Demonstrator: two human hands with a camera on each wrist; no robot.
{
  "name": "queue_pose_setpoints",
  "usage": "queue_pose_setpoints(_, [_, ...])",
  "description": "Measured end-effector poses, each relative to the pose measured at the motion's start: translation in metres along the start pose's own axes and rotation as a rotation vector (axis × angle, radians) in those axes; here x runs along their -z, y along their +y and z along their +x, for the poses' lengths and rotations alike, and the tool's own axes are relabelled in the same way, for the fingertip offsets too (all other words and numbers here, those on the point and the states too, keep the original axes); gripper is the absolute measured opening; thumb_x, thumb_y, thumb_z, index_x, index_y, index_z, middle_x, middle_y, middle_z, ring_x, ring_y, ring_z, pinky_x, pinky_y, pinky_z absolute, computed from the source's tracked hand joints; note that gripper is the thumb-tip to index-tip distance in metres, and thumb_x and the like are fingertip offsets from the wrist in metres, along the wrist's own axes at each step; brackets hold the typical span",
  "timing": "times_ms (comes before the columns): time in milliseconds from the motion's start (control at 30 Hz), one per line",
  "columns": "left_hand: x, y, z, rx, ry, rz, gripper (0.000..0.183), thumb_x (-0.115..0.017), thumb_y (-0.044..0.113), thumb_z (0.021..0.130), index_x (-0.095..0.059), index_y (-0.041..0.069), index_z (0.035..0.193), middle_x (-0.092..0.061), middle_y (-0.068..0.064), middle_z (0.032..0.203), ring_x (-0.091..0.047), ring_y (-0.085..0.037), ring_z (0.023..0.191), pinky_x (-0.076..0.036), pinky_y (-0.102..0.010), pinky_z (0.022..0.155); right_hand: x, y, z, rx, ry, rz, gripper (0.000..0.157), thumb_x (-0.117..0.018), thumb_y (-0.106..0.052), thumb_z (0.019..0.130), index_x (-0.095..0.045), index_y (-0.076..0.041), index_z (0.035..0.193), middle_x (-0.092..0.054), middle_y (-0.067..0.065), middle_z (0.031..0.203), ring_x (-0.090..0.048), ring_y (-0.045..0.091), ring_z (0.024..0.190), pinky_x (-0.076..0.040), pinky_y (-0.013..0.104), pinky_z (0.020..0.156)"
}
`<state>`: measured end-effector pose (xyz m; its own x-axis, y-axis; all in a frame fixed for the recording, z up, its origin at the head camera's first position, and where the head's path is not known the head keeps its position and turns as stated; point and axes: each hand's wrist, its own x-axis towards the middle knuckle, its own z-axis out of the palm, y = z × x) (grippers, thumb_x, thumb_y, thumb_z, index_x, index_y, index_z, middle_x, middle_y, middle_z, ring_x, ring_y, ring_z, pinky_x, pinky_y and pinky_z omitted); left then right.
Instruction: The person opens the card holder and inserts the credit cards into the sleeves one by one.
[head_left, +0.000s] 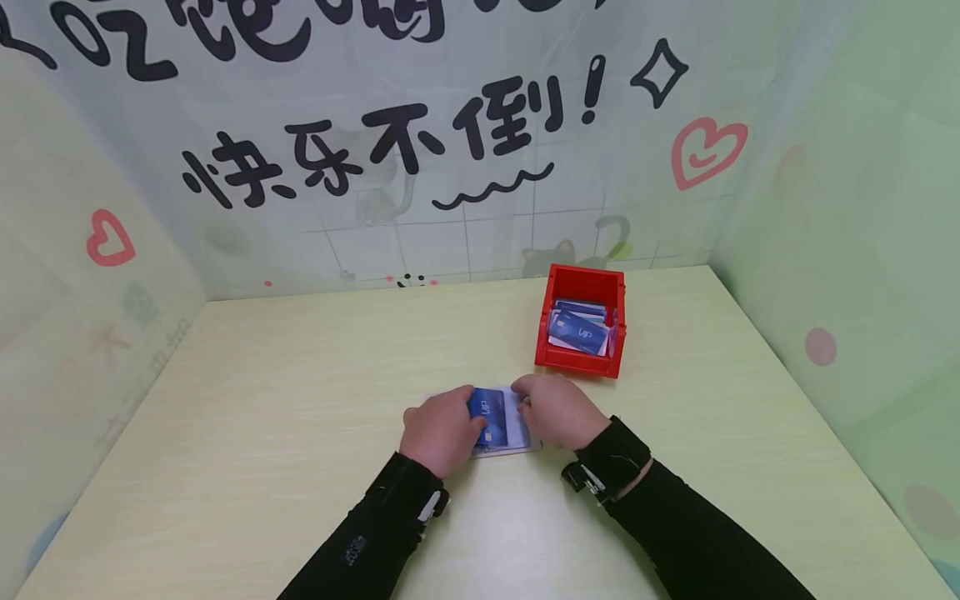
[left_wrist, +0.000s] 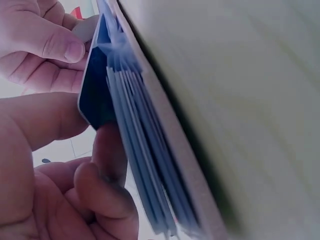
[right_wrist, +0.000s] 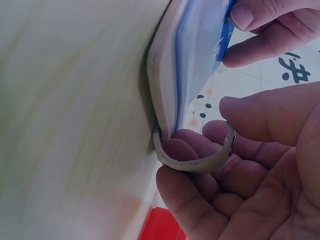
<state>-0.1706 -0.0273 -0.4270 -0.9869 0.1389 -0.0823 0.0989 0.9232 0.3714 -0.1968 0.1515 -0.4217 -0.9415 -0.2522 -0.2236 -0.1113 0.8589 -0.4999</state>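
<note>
A card holder (head_left: 517,421) with a pale cover and a thick stack of clear sleeves (left_wrist: 137,120) lies open on the table. My left hand (head_left: 442,429) is at its left side, thumb and forefinger pinching a blue VIP card (head_left: 489,414) over the top sleeve. In the left wrist view the card tilts up off the sleeves at its near edge. At the holder's right edge, my right hand (head_left: 558,408) holds the pale strap (right_wrist: 195,164) with a metal snap (right_wrist: 232,144), its fingers curled behind the strap.
A red bin (head_left: 577,367) stands behind the right hand, holding several cards, with a blue VIP card (head_left: 577,331) on top. The pale wood table (head_left: 300,400) meets printed cloth walls (head_left: 450,242) at the back and sides.
</note>
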Motion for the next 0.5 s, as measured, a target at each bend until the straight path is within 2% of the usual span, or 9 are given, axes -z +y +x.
queue_pose_setpoints(233, [-0.0028, 0.0064, -0.0031, -0.020, 0.026, 0.049, 0.040, -0.070, 0.029, 0.101, -0.070, 0.006, 0.134, -0.078, -0.010, 0.120, -0.073, -0.028, 0.101, -0.051, -0.053, 0.082, -0.0004, 0.0008, -0.0006, -0.006, -0.005, -0.006, 0.043, -0.072, -0.017, 0.100, -0.067, -0.009, 0.142, -0.071, 0.008, 0.127, -0.065, 0.023, 0.110, -0.058, 0.043, 0.104])
queue_pose_setpoints(333, [-0.0025, 0.0068, -0.0049, -0.025, 0.046, 0.073, 0.035, -0.070, 0.028, 0.101, -0.073, 0.004, 0.126, -0.080, -0.011, 0.112, -0.074, -0.028, 0.095, -0.052, -0.051, 0.078, -0.0005, 0.0007, -0.0006, -0.009, -0.007, -0.008, 0.043, -0.072, -0.017, 0.100, -0.067, -0.009, 0.142, -0.071, 0.008, 0.127, -0.065, 0.022, 0.110, -0.058, 0.043, 0.104])
queue_pose_setpoints(500, [-0.0013, 0.0046, -0.0044, -0.014, 0.059, 0.036, 0.026, -0.072, 0.025, 0.099, -0.076, 0.003, 0.113, -0.079, -0.010, 0.100, -0.072, -0.026, 0.085, -0.056, -0.048, 0.077, 0.0001, 0.0002, -0.0005, -0.011, -0.008, -0.006, 0.044, -0.072, -0.018, 0.100, -0.066, -0.009, 0.142, -0.071, 0.008, 0.127, -0.065, 0.022, 0.110, -0.058, 0.043, 0.104])
